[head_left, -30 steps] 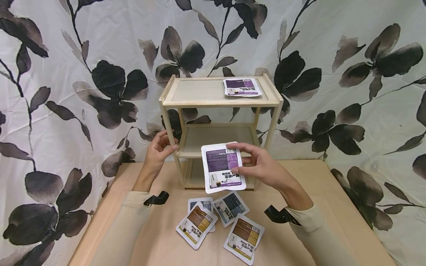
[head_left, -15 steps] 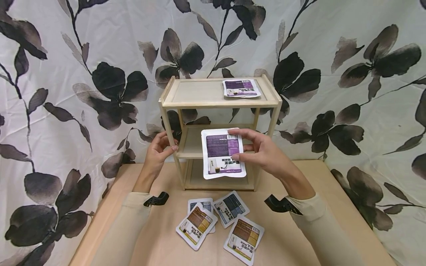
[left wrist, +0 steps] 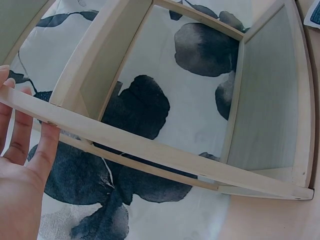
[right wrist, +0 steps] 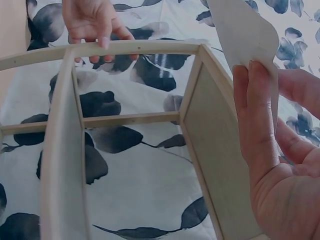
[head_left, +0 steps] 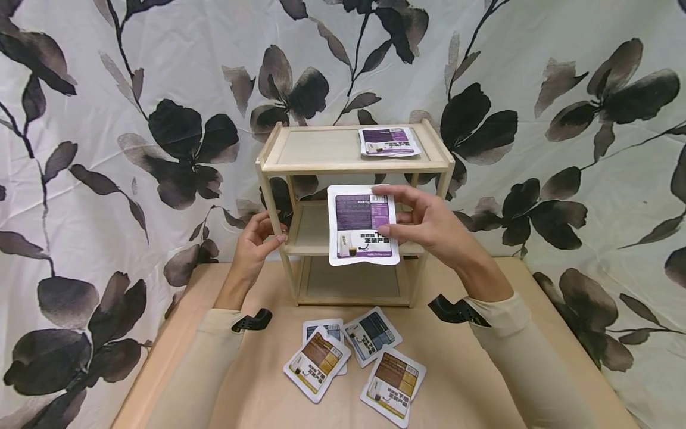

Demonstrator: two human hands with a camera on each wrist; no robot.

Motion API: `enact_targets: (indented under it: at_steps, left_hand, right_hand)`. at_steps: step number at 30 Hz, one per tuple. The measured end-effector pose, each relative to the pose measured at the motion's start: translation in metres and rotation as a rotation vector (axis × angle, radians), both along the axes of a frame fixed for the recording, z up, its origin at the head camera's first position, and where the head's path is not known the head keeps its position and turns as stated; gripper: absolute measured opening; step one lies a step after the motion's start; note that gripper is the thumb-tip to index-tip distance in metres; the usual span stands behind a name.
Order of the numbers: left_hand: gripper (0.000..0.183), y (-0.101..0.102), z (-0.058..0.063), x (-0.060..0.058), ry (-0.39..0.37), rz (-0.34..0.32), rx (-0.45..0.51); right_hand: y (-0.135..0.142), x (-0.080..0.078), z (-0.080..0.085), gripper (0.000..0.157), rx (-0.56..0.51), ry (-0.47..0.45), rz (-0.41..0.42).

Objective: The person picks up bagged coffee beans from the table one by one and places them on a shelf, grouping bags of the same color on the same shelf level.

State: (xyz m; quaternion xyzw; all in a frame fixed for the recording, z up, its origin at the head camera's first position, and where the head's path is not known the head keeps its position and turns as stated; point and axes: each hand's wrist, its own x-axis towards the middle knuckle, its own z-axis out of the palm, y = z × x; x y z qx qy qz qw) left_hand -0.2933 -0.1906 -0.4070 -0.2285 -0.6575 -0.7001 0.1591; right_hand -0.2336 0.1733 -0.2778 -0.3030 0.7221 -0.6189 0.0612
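Observation:
In the head view, my right hand pinches a white-edged purple sachet by its right side, thumb on the printed face. The sachet is held up in front of the middle tier of a small three-tier wooden shelf. The right wrist view shows the sachet's plain pale back against my fingers. With thumb in front and fingers behind, my left hand holds the shelf's front left post. On the top tier, at the right, lie purple sachets, overlapping.
Several more sachets lie on the table before the shelf: brown-and-yellow sachets at left and right, and blue sachets behind them, some overlapping. A floral cloth hangs close behind the shelf.
My right hand has raised the purple sachet from just above the table sachets to between the middle and top tiers. My left hand has stayed on the post.

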Motion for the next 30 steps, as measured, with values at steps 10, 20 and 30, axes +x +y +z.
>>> enact_targets:
  at_steps: [10, 20, 30]
  left_hand:
    - [0.052, 0.001, 0.0, 0.0, 0.006, -0.01, 0.01]
    - [0.054, 0.0, 0.0, 0.0, -0.002, -0.006, 0.008]
    - [0.052, -0.001, -0.001, -0.001, 0.01, -0.011, 0.004]
  right_hand:
    - [-0.003, -0.009, 0.015, 0.067, 0.0, 0.035, -0.014]
    - [-0.01, -0.014, 0.038, 0.068, 0.016, 0.076, -0.044]
    - [-0.018, -0.021, 0.058, 0.064, 0.029, 0.088, -0.072]
